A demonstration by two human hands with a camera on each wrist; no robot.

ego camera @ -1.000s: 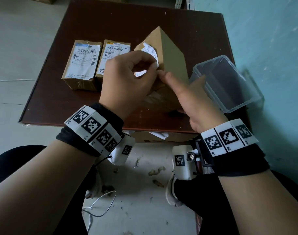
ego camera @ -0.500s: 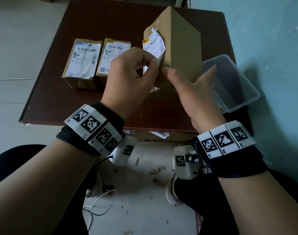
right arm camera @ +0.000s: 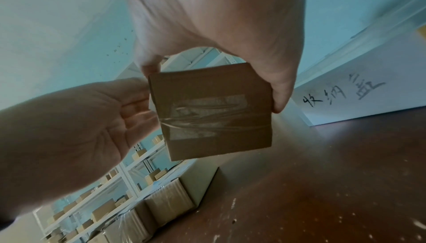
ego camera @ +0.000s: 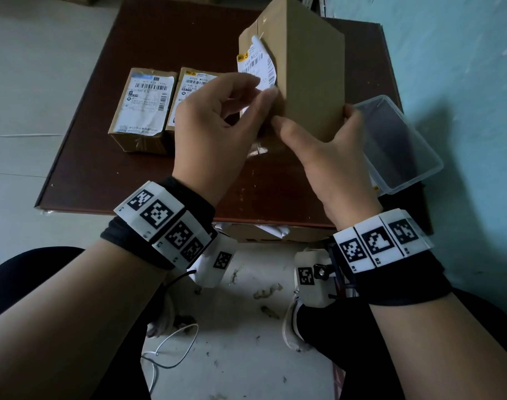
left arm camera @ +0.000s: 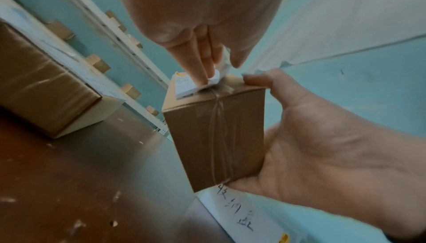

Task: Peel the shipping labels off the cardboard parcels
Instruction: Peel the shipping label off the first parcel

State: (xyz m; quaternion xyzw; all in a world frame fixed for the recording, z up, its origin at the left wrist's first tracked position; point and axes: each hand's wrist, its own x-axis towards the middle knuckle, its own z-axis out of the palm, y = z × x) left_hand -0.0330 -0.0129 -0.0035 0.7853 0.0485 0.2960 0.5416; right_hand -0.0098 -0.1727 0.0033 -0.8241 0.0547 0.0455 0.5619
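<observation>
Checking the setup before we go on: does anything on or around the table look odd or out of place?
Only the expected: the label on the held box is curled, half peeled. The clear tub overhangs the table edge, and scraps litter the floor.

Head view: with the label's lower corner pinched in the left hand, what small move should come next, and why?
Probably pull the corner up and away across the box face. The left hand pinches the lifted lower corner of the label, whose upper part looks stuck to the parcel. The right hand grips the parcel off the table, bracing it.
</observation>
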